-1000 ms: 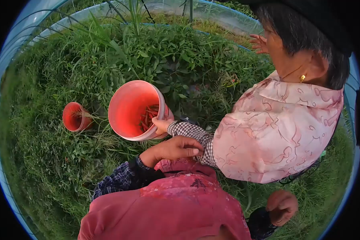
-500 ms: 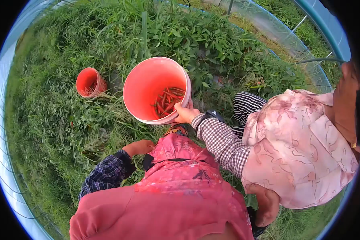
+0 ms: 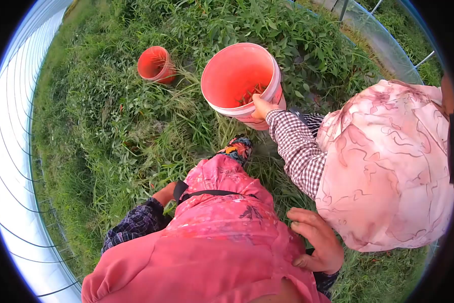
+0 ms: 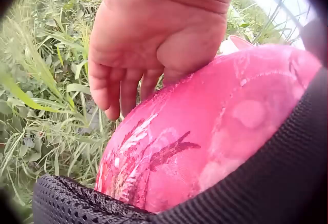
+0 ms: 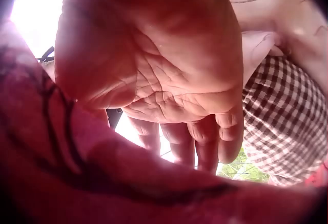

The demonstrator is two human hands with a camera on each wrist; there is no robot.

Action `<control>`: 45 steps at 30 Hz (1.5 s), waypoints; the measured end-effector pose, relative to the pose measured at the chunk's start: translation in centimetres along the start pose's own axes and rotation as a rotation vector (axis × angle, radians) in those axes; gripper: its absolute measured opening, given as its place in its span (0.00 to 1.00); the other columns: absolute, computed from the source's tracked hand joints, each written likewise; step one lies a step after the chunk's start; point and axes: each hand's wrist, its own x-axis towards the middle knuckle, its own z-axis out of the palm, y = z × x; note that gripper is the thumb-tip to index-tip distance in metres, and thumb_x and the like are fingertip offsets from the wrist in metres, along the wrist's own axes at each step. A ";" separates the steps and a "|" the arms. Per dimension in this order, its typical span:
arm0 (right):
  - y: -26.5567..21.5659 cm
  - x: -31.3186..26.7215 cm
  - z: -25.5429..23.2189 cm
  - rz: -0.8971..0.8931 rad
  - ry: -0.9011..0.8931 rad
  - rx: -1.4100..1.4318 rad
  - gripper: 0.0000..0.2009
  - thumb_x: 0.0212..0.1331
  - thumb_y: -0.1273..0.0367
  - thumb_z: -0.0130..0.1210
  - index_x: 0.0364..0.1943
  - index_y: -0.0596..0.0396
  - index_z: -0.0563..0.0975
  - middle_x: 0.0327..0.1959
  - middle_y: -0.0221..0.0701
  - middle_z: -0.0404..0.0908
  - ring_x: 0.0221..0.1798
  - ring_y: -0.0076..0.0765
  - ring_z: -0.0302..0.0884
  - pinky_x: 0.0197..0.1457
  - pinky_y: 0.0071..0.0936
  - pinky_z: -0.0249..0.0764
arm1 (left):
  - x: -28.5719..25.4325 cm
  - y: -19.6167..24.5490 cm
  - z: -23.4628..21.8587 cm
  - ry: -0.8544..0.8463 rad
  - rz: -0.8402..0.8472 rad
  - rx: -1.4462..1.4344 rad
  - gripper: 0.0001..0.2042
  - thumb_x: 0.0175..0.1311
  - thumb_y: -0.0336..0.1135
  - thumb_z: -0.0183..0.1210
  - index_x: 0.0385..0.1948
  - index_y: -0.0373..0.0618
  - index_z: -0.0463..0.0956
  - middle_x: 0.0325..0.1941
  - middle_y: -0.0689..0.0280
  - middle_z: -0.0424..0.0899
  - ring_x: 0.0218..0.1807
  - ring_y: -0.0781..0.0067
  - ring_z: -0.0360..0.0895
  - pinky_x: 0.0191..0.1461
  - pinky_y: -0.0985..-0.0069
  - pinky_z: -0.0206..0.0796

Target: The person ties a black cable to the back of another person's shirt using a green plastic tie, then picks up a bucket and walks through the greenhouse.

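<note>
My left hand (image 3: 165,194) hangs at the left side of my pink floral clothing (image 3: 237,217), partly hidden by a black strap. In the left wrist view, the palm and loosely bent fingers of that hand (image 4: 159,44) lie against the pink cloth and hold nothing. My right hand (image 3: 317,240) is beside my right hip, thumb apart from the fingers. Seen in the right wrist view, its bare palm (image 5: 159,75) is empty. Ahead of me, another person's hand (image 3: 264,107) grips the rim of a large red bucket (image 3: 232,70) with red chili peppers (image 3: 253,93) inside.
A smaller red bucket (image 3: 153,63) stands tilted among weeds to the left. The other person, in a pink patterned top (image 3: 383,171) and checked sleeve (image 3: 300,151), is close on my right. Dense green plants (image 3: 105,136) cover the ground; plastic greenhouse sheeting (image 3: 15,202) curves along the left.
My left hand has dropped from in front of my body, near the checked sleeve, to my left side. My right hand has come inward to my hip. The view has turned, shifting both buckets rightward and up.
</note>
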 end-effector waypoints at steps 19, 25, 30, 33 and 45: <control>7.1 6.1 7.0 0.643 0.455 0.376 0.30 0.58 0.61 0.56 0.62 0.61 0.62 0.57 0.43 0.72 0.60 0.41 0.69 0.64 0.34 0.61 | 12.5 7.5 -8.3 -0.196 0.039 0.302 0.15 0.57 0.41 0.52 0.42 0.46 0.78 0.44 0.55 0.81 0.47 0.53 0.77 0.50 0.64 0.69; 12.2 7.5 6.2 0.755 0.217 0.201 0.26 0.59 0.66 0.55 0.61 0.59 0.63 0.55 0.43 0.73 0.57 0.39 0.71 0.60 0.32 0.66 | 12.2 -3.1 -7.5 -0.289 0.377 0.814 0.13 0.44 0.32 0.59 0.35 0.43 0.78 0.44 0.58 0.79 0.50 0.55 0.75 0.51 0.65 0.71; 14.1 8.9 5.1 0.712 0.069 0.082 0.26 0.60 0.64 0.54 0.60 0.59 0.63 0.52 0.43 0.75 0.54 0.38 0.73 0.56 0.31 0.69 | 11.0 -8.1 -4.2 -0.204 -0.008 0.220 0.15 0.44 0.33 0.62 0.37 0.43 0.78 0.46 0.59 0.78 0.46 0.56 0.77 0.47 0.66 0.73; 14.5 8.8 4.1 0.694 0.027 -0.022 0.25 0.62 0.59 0.52 0.58 0.62 0.66 0.50 0.44 0.76 0.51 0.36 0.75 0.54 0.29 0.70 | 12.3 -9.7 -1.5 -0.079 0.120 0.326 0.13 0.46 0.34 0.59 0.36 0.43 0.77 0.44 0.58 0.78 0.45 0.54 0.77 0.46 0.64 0.72; 17.4 6.4 5.0 0.597 0.057 -0.048 0.25 0.63 0.57 0.50 0.61 0.56 0.64 0.53 0.42 0.74 0.56 0.40 0.72 0.57 0.31 0.67 | 18.3 -9.3 0.7 0.077 0.357 0.569 0.09 0.56 0.37 0.50 0.34 0.44 0.73 0.38 0.53 0.78 0.40 0.47 0.77 0.43 0.59 0.71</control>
